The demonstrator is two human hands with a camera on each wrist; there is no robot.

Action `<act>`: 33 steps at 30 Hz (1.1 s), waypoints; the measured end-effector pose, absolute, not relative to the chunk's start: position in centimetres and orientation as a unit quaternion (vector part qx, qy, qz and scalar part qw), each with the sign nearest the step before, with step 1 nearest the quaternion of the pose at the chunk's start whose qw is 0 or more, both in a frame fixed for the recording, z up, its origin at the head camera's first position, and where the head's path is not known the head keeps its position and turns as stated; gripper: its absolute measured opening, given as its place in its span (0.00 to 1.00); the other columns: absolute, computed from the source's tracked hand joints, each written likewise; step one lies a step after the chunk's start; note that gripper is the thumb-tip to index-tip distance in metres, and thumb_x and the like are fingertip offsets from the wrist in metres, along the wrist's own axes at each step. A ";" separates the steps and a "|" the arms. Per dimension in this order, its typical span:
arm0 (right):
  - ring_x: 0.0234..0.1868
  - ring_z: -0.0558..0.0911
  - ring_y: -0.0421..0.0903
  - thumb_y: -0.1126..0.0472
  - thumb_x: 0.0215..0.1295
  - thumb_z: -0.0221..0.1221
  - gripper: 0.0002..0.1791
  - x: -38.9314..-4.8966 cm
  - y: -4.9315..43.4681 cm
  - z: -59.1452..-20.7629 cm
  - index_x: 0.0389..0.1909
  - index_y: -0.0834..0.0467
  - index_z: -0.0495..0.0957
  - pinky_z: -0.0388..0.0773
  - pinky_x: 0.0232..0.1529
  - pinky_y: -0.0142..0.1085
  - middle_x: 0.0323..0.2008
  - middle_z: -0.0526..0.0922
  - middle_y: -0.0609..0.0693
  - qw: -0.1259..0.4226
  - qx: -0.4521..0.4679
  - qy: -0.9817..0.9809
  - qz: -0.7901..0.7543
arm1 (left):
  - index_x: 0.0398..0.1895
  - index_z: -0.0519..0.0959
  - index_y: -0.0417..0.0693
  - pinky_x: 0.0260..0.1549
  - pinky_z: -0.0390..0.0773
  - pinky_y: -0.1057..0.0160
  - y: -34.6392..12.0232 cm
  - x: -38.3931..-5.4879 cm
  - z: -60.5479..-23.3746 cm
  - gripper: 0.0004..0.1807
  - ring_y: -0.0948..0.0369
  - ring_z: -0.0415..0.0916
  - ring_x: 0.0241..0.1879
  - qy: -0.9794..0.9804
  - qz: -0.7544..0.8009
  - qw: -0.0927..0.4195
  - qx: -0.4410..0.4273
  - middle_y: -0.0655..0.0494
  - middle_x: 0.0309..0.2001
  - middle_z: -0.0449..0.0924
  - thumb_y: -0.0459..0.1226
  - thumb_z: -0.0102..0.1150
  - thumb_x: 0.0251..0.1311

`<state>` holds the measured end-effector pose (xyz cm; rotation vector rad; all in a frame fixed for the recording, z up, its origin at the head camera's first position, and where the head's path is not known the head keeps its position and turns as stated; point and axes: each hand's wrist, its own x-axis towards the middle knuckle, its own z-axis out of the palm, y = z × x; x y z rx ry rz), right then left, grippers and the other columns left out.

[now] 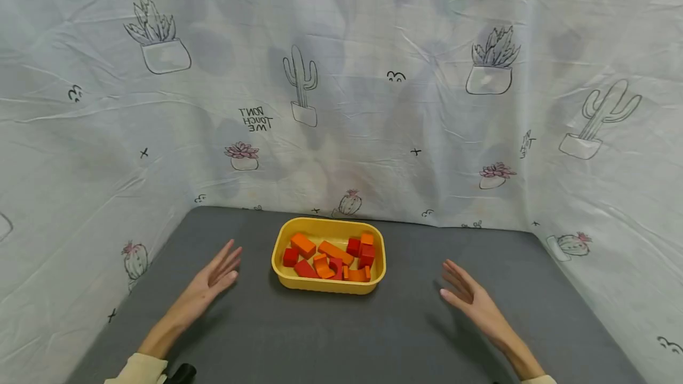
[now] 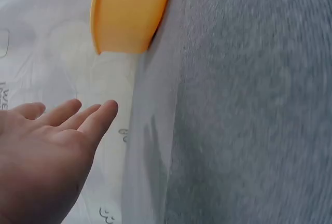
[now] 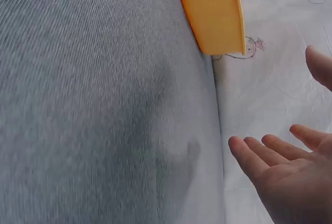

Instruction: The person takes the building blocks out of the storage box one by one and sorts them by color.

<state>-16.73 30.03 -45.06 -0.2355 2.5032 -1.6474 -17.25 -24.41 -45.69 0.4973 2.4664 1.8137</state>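
Observation:
A yellow plastic bin (image 1: 328,285) stands toward the back of the grey table, with several red and orange blocks inside. Among them are an orange block (image 1: 303,245), an orange arch (image 1: 322,266) and a red cube (image 1: 290,257). My left hand (image 1: 210,280) hovers to the left of the bin, fingers extended, holding nothing. To the bin's right, my right hand (image 1: 469,295) is held above the table, its fingers loosely spread and nothing in them. Both wrist views show the bin's outer wall (image 2: 129,14) apart from the fingers.
Behind and beside the grey table (image 1: 320,336) hangs a white curtain (image 1: 347,105) printed with cacti and potted plants. A dark object (image 1: 183,374) shows by the left cuff (image 1: 140,368).

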 end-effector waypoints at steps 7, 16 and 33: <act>0.66 0.67 0.66 0.57 0.68 0.61 0.38 -17.4 28.5 -45.2 0.75 0.55 0.55 0.79 0.55 0.32 0.72 0.60 0.64 0.000 -0.108 0.843 -0.526 | 0.79 0.39 0.60 0.61 0.71 0.71 -23.0 -17.8 -46.2 0.43 0.39 0.48 0.73 0.800 0.583 0.020 0.139 0.42 0.77 0.46 0.39 0.54 0.71; 0.56 0.77 0.67 0.58 0.62 0.67 0.37 -18.7 25.2 -44.9 0.71 0.52 0.63 0.82 0.52 0.41 0.67 0.68 0.63 -0.054 -0.142 0.851 -0.502 | 0.80 0.41 0.55 0.66 0.61 0.49 -21.1 -19.1 -46.8 0.49 0.41 0.47 0.73 0.786 0.598 0.006 0.155 0.44 0.77 0.46 0.37 0.63 0.65; 0.60 0.76 0.56 0.61 0.53 0.73 0.25 -23.7 18.2 -44.8 0.53 0.60 0.81 0.72 0.63 0.55 0.53 0.82 0.55 -0.122 -0.157 0.869 -0.453 | 0.79 0.49 0.50 0.64 0.66 0.39 -18.4 -19.8 -48.1 0.45 0.41 0.54 0.71 0.786 0.608 -0.004 0.111 0.40 0.76 0.50 0.40 0.63 0.64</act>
